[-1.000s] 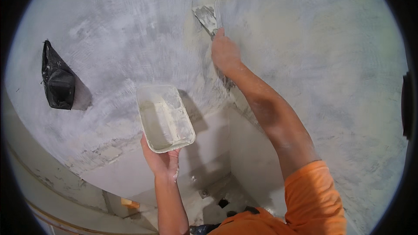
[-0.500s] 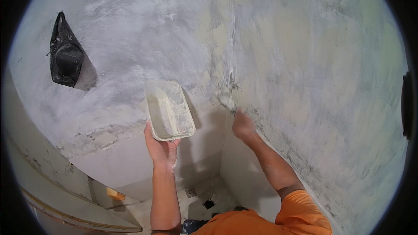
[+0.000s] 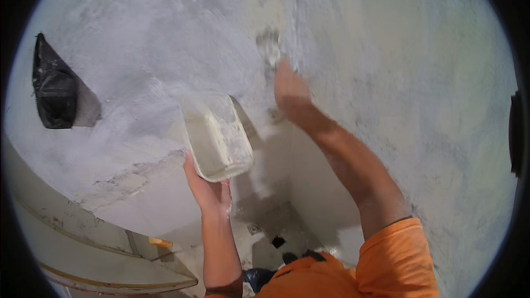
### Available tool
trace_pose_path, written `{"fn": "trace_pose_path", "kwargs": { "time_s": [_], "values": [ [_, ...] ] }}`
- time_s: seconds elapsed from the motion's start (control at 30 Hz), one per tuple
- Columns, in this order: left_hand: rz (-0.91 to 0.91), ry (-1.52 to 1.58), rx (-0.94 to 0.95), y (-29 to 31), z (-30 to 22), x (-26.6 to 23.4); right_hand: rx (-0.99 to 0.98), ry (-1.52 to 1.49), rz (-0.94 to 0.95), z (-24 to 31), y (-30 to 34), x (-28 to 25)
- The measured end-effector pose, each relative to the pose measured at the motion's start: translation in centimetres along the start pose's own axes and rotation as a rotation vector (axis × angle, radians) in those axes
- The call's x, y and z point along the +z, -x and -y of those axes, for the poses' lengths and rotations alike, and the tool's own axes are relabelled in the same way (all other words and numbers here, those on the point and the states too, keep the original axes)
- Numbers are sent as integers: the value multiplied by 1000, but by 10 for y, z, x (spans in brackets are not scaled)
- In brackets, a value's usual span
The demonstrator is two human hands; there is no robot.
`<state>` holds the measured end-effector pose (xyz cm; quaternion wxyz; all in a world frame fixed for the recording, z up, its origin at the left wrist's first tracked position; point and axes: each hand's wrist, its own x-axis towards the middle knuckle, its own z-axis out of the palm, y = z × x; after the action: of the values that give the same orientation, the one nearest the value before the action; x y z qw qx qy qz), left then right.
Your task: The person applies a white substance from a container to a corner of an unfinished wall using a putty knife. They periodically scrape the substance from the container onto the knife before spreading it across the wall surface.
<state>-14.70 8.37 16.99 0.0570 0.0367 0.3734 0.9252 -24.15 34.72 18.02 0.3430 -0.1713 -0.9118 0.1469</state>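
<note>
My left hand [image 3: 211, 192] grips a pale rectangular plastic tub [image 3: 205, 142] from beneath its near end, thumb along the side. Whitish putty is smeared over the tub's inner right side. Up by the wall corner, my right hand [image 3: 292, 89] is closed around a putty knife [image 3: 270, 47], which is blurred by motion. Its blade lies at the plastered wall [image 3: 149, 49], just left of the corner line. The knife's handle is mostly hidden in my fist.
A black plastic bag [image 3: 55, 88] hangs on the wall at left. Below the rough plaster edge run smooth pale panels [image 3: 165, 212]. A floor drain [image 3: 254, 228] and a dark hole [image 3: 278, 241] lie below, with a curved pale edge [image 3: 110, 276] at lower left.
My right hand and the putty knife have moved up along the corner and slightly left. The tub stays in my left hand, nearly in place. The view has shifted a little.
</note>
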Motion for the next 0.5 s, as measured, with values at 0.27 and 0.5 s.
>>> {"fn": "trace_pose_path", "kwargs": {
  "time_s": [0.27,0.5],
  "values": [
    [95,132,-54,1,11,13,227,75,480,-76,171,44],
    [55,29,-47,5,-4,15,-257,334,-252,-57,58,-30]
  ]
}}
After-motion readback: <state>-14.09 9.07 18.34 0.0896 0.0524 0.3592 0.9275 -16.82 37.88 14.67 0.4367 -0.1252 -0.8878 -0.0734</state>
